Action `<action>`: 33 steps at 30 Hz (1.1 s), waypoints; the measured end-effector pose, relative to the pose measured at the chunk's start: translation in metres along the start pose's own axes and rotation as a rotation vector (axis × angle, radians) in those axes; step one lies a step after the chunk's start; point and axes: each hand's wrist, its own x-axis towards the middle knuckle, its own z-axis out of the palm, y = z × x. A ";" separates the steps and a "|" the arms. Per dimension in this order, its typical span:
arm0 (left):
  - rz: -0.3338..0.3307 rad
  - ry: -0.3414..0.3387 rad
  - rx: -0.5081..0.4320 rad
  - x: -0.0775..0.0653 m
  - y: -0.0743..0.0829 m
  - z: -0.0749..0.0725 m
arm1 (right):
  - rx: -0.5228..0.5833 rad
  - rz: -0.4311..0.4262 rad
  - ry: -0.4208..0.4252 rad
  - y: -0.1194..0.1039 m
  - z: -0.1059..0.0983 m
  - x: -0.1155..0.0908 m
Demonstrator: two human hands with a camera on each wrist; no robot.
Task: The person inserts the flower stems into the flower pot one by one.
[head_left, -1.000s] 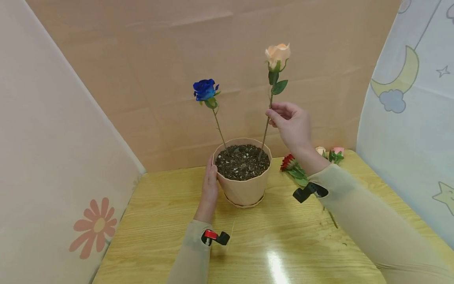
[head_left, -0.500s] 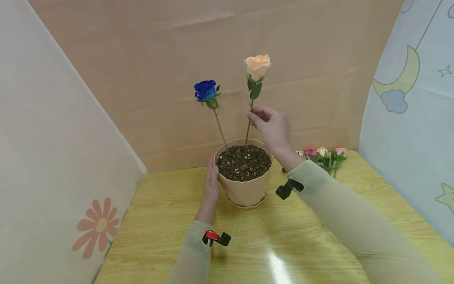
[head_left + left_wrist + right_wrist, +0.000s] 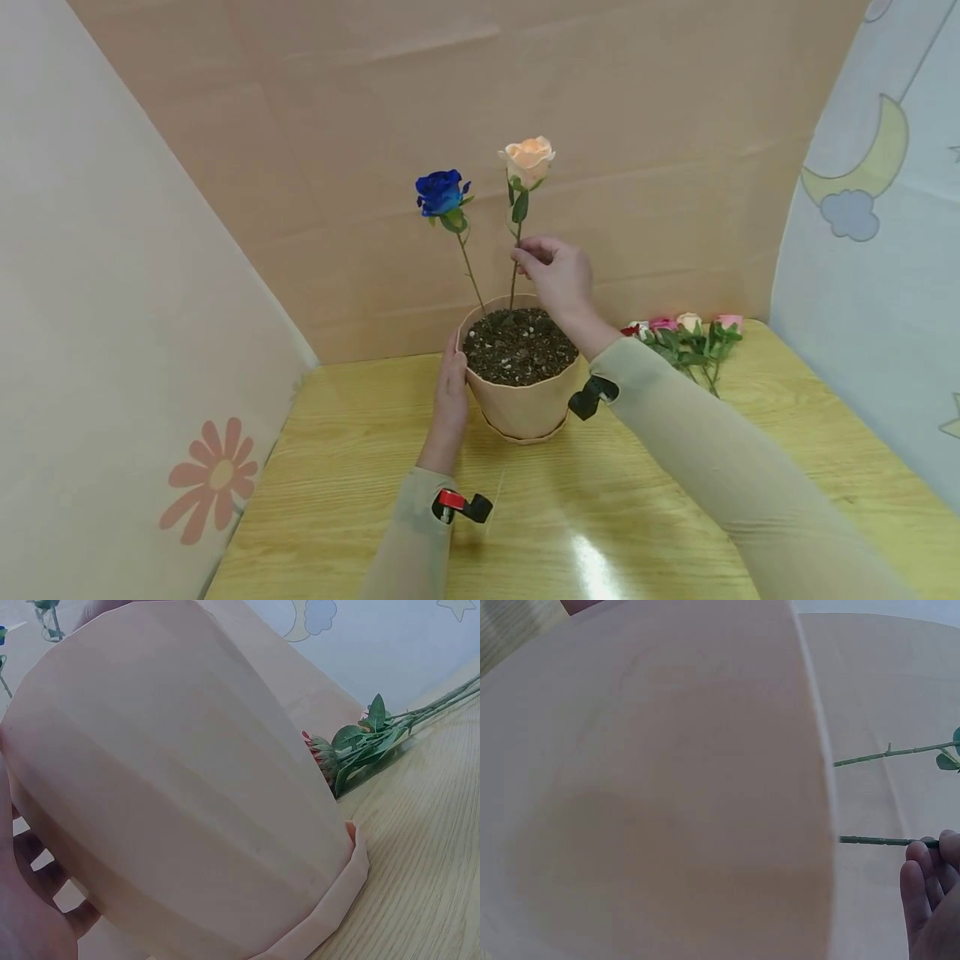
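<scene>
A peach rose [image 3: 528,163] stands nearly upright at the back of the beige flowerpot [image 3: 521,405], its stem reaching down to the dark soil [image 3: 517,354]. My right hand [image 3: 561,273] pinches that stem between thumb and fingertips, below the leaves; the right wrist view also has the pinched stem [image 3: 877,841] beside the pot's wall. To its left a blue rose [image 3: 441,193] leans slightly left, its stem in the soil. My left hand [image 3: 452,393] rests along the pot's left side, fingers extended against the wall. The left wrist view shows its spread fingers [image 3: 45,877] partly hidden by the pot.
Several cut roses [image 3: 693,342] lie on the wooden table [image 3: 345,450] to the right of the pot, partly behind the right forearm. A beige backdrop [image 3: 337,167] hangs close behind the pot. Printed cloth panels [image 3: 97,333] stand at both sides.
My right hand has carried the peach rose left and lower, from the pot's right side toward the blue rose. The left hand stays at the pot. More of the lying roses show.
</scene>
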 end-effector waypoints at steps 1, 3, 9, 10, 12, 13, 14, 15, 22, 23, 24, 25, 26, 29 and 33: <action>0.005 -0.002 -0.001 0.000 -0.001 -0.001 | -0.003 -0.004 0.004 0.000 0.001 -0.001; 0.014 -0.007 0.004 0.000 -0.002 -0.002 | 0.001 -0.011 0.010 0.000 0.002 -0.002; 0.018 -0.005 0.012 -0.001 -0.002 -0.003 | -0.024 -0.034 0.001 0.000 0.008 -0.002; 0.020 -0.006 0.007 -0.001 -0.002 -0.002 | -0.035 -0.038 -0.001 0.001 0.009 -0.002; 0.025 -0.007 0.002 -0.001 -0.002 -0.002 | -0.060 -0.042 -0.007 0.003 0.011 -0.003; 0.028 -0.007 0.001 -0.001 -0.002 -0.001 | -0.071 -0.043 -0.011 0.005 0.012 -0.003; 0.028 -0.007 -0.001 -0.001 -0.002 -0.001 | -0.078 -0.044 -0.014 0.007 0.013 -0.004; 0.028 -0.007 -0.002 -0.001 -0.002 -0.001 | -0.087 -0.045 -0.016 0.009 0.014 -0.004; 0.022 -0.016 -0.004 -0.002 -0.002 -0.001 | -0.118 -0.047 -0.044 0.022 0.015 -0.008; 0.023 -0.017 -0.004 -0.001 -0.002 -0.001 | -0.119 -0.047 -0.051 0.024 0.015 -0.008; 0.026 -0.018 -0.004 -0.001 -0.003 -0.001 | -0.124 -0.046 -0.057 0.026 0.015 -0.008; 0.026 -0.019 -0.003 -0.001 -0.003 -0.001 | -0.128 -0.045 -0.060 0.027 0.015 -0.008; 0.028 -0.020 -0.002 -0.001 -0.003 -0.001 | -0.132 -0.045 -0.063 0.028 0.015 -0.008; 0.038 -0.020 0.004 -0.002 -0.004 -0.001 | -0.157 -0.045 -0.078 0.031 0.015 -0.009; 0.041 -0.019 0.011 -0.002 -0.003 0.000 | -0.206 -0.052 -0.113 0.032 0.017 -0.010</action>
